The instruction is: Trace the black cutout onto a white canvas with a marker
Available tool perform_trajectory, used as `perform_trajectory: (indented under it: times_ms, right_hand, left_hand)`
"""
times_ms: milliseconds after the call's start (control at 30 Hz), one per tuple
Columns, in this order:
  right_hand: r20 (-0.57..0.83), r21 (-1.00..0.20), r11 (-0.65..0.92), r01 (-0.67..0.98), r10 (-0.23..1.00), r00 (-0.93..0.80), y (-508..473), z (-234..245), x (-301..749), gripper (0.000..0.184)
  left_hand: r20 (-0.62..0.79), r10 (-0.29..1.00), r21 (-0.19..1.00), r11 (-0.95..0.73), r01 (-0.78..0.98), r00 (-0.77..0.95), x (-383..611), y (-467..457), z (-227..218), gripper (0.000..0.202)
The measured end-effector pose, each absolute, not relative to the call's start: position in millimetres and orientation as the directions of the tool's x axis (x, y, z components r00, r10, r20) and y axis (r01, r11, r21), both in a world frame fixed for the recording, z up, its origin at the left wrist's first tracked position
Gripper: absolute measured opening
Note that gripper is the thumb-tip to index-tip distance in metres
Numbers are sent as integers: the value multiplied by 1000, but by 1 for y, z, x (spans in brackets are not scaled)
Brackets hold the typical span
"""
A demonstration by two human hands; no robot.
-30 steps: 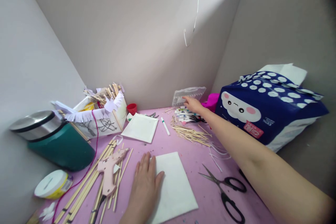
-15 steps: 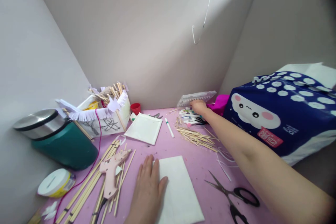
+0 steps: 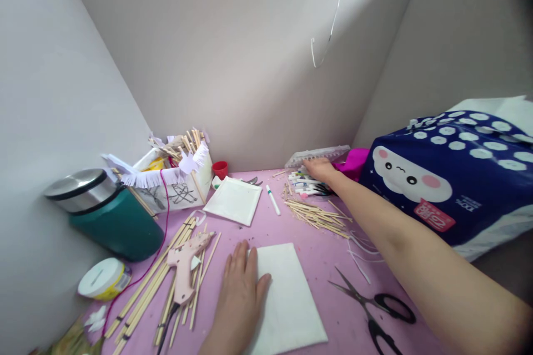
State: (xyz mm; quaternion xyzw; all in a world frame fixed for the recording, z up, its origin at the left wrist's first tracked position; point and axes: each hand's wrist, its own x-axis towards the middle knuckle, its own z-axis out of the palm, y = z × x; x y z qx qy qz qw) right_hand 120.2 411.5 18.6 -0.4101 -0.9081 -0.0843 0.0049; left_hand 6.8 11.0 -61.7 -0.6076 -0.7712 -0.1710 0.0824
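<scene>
My left hand [image 3: 240,293] lies flat and open on the pink table, its fingers resting on the left edge of a white sheet [image 3: 288,295]. My right arm reaches far back to the right. My right hand [image 3: 320,168] rests on the clear plastic lid [image 3: 320,154] of a case, just above a row of paint tubes [image 3: 303,183]. Its fingers are curled over the lid, which lies low over the tubes. A pile of thin wooden sticks [image 3: 316,214] sits just in front of the tubes.
Black scissors [image 3: 375,313] lie at the right front. A pink glue gun [image 3: 185,266] rests on long sticks [image 3: 147,288] at the left, near a teal bin [image 3: 112,216], a tape roll [image 3: 102,285] and a craft box [image 3: 175,180]. A white tray [image 3: 234,201], marker [image 3: 273,200] and blue tissue pack [image 3: 449,177] stand behind.
My right hand has pushed the clear lid down from upright to nearly flat over the paint tubes. The view has shifted a little left; my left hand stays on the sheet.
</scene>
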Motion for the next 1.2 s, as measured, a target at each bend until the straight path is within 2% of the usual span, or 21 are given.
perform_trajectory:
  times_ms: [167, 433, 667, 767, 967, 1200]
  right_hand:
    - [107, 141, 710, 689, 681, -724, 391, 11, 143, 30]
    - [162, 123, 725, 677, 659, -735, 374, 21, 148, 30]
    - [165, 116, 639, 760, 743, -649, 393, 38, 132, 34]
    - [130, 114, 620, 776, 765, -631, 409, 43, 127, 34]
    - [-42, 73, 666, 743, 746, -665, 423, 38, 127, 27]
    - [-41, -76, 708, 703, 702, -711, 430, 32, 125, 28]
  left_hand:
    - [306, 901, 222, 246, 943, -307, 8, 13, -58, 51]
    - [250, 907, 282, 265, 922, -337, 8, 16, -47, 51]
    - [222, 920, 259, 263, 930, -322, 11, 16, -44, 53]
    - [205, 925, 260, 265, 928, -321, 11, 16, -44, 53]
    - [164, 931, 253, 279, 926, -325, 12, 15, -41, 54]
    - [187, 928, 232, 276, 933, -322, 10, 15, -45, 54]
